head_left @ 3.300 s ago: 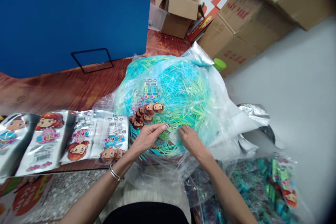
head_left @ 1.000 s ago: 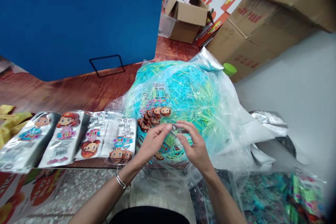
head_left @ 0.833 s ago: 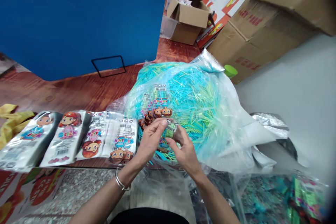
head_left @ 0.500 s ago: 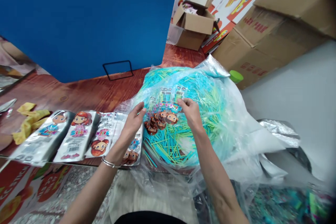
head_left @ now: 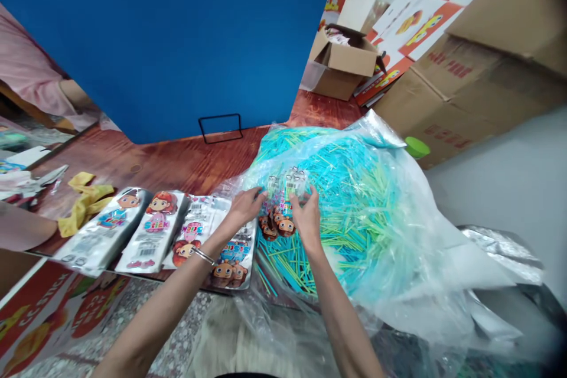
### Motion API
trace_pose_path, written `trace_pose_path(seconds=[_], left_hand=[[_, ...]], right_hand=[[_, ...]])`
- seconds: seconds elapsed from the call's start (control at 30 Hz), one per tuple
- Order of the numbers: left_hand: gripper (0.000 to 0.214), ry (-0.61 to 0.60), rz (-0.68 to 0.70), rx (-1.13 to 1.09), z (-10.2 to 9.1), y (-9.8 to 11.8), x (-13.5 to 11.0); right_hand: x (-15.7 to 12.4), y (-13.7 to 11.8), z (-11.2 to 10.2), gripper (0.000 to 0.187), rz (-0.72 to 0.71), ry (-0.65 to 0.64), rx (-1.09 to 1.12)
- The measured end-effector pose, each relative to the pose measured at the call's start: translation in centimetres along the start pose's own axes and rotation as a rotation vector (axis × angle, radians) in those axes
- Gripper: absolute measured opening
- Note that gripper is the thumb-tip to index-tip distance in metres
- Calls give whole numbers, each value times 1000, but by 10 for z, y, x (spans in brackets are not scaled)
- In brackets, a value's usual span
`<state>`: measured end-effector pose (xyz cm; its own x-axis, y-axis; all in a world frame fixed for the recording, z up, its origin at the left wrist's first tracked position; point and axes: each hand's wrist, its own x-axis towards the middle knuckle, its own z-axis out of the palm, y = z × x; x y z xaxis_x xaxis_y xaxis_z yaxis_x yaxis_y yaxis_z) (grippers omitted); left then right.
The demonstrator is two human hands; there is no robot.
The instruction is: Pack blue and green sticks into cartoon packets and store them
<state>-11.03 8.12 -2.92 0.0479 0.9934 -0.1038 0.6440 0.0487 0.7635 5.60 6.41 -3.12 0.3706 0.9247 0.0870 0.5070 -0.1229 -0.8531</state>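
Note:
My left hand (head_left: 246, 208) and my right hand (head_left: 305, 217) pinch the two sides of a small stack of printed packets (head_left: 280, 212) with cartoon faces. The stack rests on a heap of blue and green sticks (head_left: 354, 201) inside a big clear plastic bag (head_left: 425, 271). A silver bracelet is on my left wrist. To the left, a row of filled cartoon packets (head_left: 150, 229) lies along the wooden table's (head_left: 177, 159) front edge.
A blue panel (head_left: 168, 35) stands behind the table, with a black wire frame (head_left: 220, 127) at its foot. Cardboard boxes (head_left: 469, 82) are stacked at the right, an open box (head_left: 343, 62) behind them. A yellow cloth (head_left: 86, 201) lies at left. A green lid (head_left: 416, 147) sits beside the bag.
Both hands moved up from the near edge of the stick heap onto the packet stack and closed in on its sides. The view has swung left.

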Motion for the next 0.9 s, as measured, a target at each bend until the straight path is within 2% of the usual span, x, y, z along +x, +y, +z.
trace_pose_path(seconds=[0.1,0.2,0.3,0.43,0.6,0.67,0.8,0.9], left_hand=[[38,-9,4,-50,0,1,3],[38,-14,-1,-137,3,1,5],[47,-4,-31,-236,8,0,9],[63,-15,-80,-331,14,1,14],[80,26,-117,-363,17,13,14],[76,68,-89,-370,16,19,11],[49,113,-2,-368,11,27,2],[41,80,69,-493,7,27,-3]], right_hand=[[-15,5,7,66,39,54,-22],[-23,4,11,63,35,25,-56],[-26,0,13,62,-2,20,-52],[-30,-3,20,57,-129,64,34],[-34,-2,26,63,-70,25,106],[-35,-1,27,66,-65,15,131],[-37,-3,23,72,-70,-6,196],[-33,-7,17,58,-83,-71,196]])
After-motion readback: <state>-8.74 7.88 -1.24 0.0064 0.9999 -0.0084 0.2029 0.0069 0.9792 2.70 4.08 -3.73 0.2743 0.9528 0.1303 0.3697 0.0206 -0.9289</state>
